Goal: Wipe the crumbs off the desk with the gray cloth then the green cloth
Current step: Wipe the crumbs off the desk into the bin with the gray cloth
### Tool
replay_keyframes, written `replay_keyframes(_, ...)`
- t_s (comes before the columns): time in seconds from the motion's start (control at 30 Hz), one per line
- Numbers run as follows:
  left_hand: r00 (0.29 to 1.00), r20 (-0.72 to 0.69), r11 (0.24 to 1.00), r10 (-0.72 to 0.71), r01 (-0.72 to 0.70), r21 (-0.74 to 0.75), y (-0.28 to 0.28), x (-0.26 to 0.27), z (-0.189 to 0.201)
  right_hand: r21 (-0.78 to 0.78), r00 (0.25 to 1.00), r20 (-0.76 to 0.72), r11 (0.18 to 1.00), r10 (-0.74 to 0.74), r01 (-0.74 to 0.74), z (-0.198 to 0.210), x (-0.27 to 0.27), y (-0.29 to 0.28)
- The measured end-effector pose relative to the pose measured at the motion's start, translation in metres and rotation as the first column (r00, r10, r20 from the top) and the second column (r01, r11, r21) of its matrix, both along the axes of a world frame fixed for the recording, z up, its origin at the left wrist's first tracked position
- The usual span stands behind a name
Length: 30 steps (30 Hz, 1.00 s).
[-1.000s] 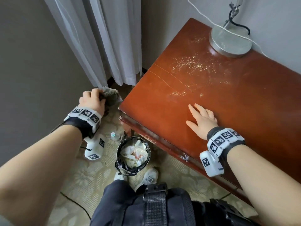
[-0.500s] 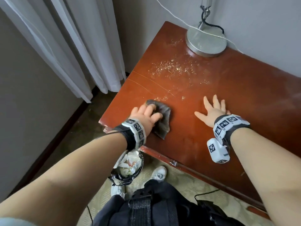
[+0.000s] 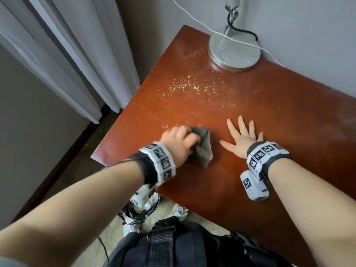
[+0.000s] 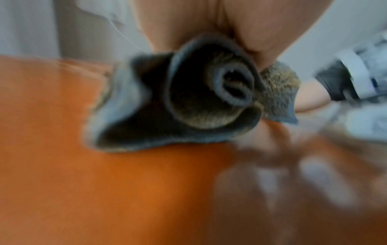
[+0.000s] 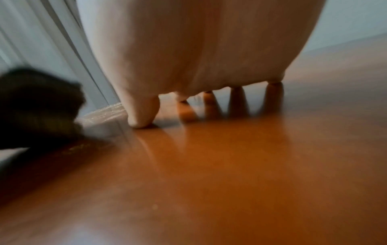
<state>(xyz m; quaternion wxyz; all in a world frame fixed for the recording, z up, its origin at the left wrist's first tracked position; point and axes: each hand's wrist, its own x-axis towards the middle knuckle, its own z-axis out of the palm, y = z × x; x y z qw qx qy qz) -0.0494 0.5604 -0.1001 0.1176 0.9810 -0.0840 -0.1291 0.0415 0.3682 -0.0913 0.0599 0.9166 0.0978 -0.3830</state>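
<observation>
My left hand (image 3: 179,140) grips the bunched gray cloth (image 3: 203,147) and holds it down on the reddish-brown desk (image 3: 279,116) near its front left part. The left wrist view shows the gray cloth (image 4: 199,99) rolled in folds under my palm, touching the desk (image 4: 104,182). Pale crumbs (image 3: 188,87) lie scattered farther back, toward the lamp base, and a few crumbs sit just ahead of the cloth. My right hand (image 3: 241,136) lies flat on the desk to the right of the cloth, its fingers (image 5: 236,101) spread. No green cloth is in view.
A round metal lamp base (image 3: 234,52) with a white cord (image 3: 192,18) stands at the desk's back edge by the wall. White curtains (image 3: 73,51) hang to the left. A lined waste bin (image 3: 138,207) stands on the floor below the desk's front edge.
My left hand brought the gray cloth from beside the curtain up onto the desk and has slid it slightly forward. My right hand stayed flat on the desk, fingers spread wider.
</observation>
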Motion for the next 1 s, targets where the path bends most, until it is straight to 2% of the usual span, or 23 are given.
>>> replay_keyframes(0.03, 0.984, -0.163, 0.99, -0.066, 0.085, 0.113, -0.007, 0.001, -0.005, -0.008, 1.0, -0.004, 1.0, 0.009, -0.009, -0.001, 0.002, 0.0)
replay_keyframes(0.07, 0.972, -0.222, 0.977, -0.074, 0.115, 0.18, -0.008, 0.004, -0.008, -0.017, 1.0, -0.008, 1.0, 0.017, -0.017, -0.002, 0.004, 0.0)
replay_keyframes(0.1, 0.98, -0.195, 0.976, -0.041, 0.081, 0.203, -0.001, 0.009, -0.008, -0.021, 1.0, -0.011, 1.0, 0.022, -0.022, -0.004, 0.004, 0.0)
replay_keyframes(0.17, 0.993, -0.059, 0.977, 0.099, -0.086, 0.194, 0.034, 0.021, -0.013, -0.015, 1.0, -0.009, 1.0, 0.025, -0.025, -0.006, 0.005, -0.002)
replay_keyframes(0.2, 0.978, -0.033, 0.963, 0.205, -0.196, 0.187, 0.056, 0.026, -0.012, -0.011, 1.0, -0.005, 1.0, 0.028, -0.028, -0.007, 0.004, -0.002)
replay_keyframes(0.27, 0.901, -0.036, 0.884, 0.432, -0.416, 0.214, 0.103, 0.032, -0.008, -0.006, 0.999, -0.003, 0.999, 0.035, -0.035, -0.009, 0.004, -0.003)
replay_keyframes(0.33, 0.769, -0.055, 0.759, 0.637, -0.614, 0.215, 0.126, 0.033, -0.001, 0.0, 0.999, -0.006, 0.999, 0.036, -0.036, -0.011, 0.005, -0.004)
replay_keyframes(0.37, 0.711, -0.051, 0.707, 0.702, -0.686, 0.173, 0.127, 0.033, 0.002, 0.002, 0.999, -0.006, 0.999, 0.037, -0.037, -0.012, 0.005, -0.005)
replay_keyframes(0.4, 0.682, -0.033, 0.681, 0.73, -0.722, 0.122, 0.12, 0.033, 0.004, 0.006, 0.999, -0.005, 0.999, 0.038, -0.038, -0.012, 0.005, -0.005)
replay_keyframes(0.43, 0.687, -0.014, 0.686, 0.727, -0.725, 0.065, 0.108, 0.031, 0.01, 0.01, 0.999, -0.007, 0.999, 0.04, -0.04, -0.012, 0.006, -0.006)
replay_keyframes(0.47, 0.726, 0.009, 0.726, 0.688, -0.688, 0.014, 0.091, 0.028, 0.012, 0.013, 0.999, -0.009, 0.999, 0.044, -0.044, -0.012, 0.006, -0.006)
replay_keyframes(0.5, 0.796, 0.058, 0.798, 0.602, -0.602, -0.022, 0.07, 0.024, 0.015, 0.015, 0.999, -0.008, 0.999, 0.048, -0.047, -0.012, 0.006, -0.006)
replay_keyframes(0.57, 0.933, 0.214, 0.957, 0.289, -0.274, -0.097, 0.022, 0.013, 0.014, 0.02, 0.999, -0.001, 0.999, 0.047, -0.047, -0.013, 0.006, -0.007)
replay_keyframes(0.6, 0.973, 0.211, 0.995, 0.092, -0.082, -0.059, 0.0, 0.008, 0.011, 0.027, 0.999, 0.001, 0.999, 0.042, -0.042, -0.013, 0.006, -0.007)
replay_keyframes(0.63, 0.995, 0.063, 0.997, -0.082, 0.081, 0.02, -0.018, 0.005, 0.006, 0.034, 0.999, 0.003, 0.999, 0.037, -0.037, -0.014, 0.006, -0.007)
replay_keyframes(0.67, 0.976, -0.121, 0.975, -0.181, 0.194, 0.11, -0.029, 0.003, -0.004, 0.035, 0.999, 0.007, 0.999, 0.038, -0.038, -0.015, 0.006, -0.007)
replay_keyframes(0.7, 0.945, -0.256, 0.947, -0.202, 0.256, 0.195, -0.035, 0.002, -0.012, 0.033, 0.999, 0.01, 0.999, 0.041, -0.042, -0.015, 0.006, -0.007)
replay_keyframes(0.73, 0.942, -0.278, 0.938, -0.188, 0.256, 0.234, -0.035, 0.006, -0.017, 0.032, 0.999, 0.012, 0.999, 0.043, -0.044, -0.015, 0.006, -0.008)
replay_keyframes(0.8, 0.982, -0.151, 0.954, -0.113, 0.15, 0.259, -0.021, 0.019, -0.02, 0.038, 0.999, 0.011, 0.998, 0.043, -0.044, -0.017, 0.007, -0.009)
replay_keyframes(0.87, 0.995, -0.016, 0.974, 0.094, -0.089, 0.209, 0.008, 0.033, -0.011, 0.045, 0.999, 0.016, 0.998, 0.047, -0.048, -0.018, 0.007, -0.01)
replay_keyframes(0.93, 0.944, -0.031, 0.929, 0.329, -0.318, 0.192, 0.052, 0.043, -0.004, 0.058, 0.999, 0.02, 0.997, 0.047, -0.048, -0.018, 0.006, -0.011)
replay_keyframes(1.0, 0.873, -0.089, 0.86, 0.48, -0.448, 0.244, 0.091, 0.044, -0.001, 0.069, 0.999, 0.02, 0.997, 0.046, -0.047, -0.018, 0.006, -0.011)
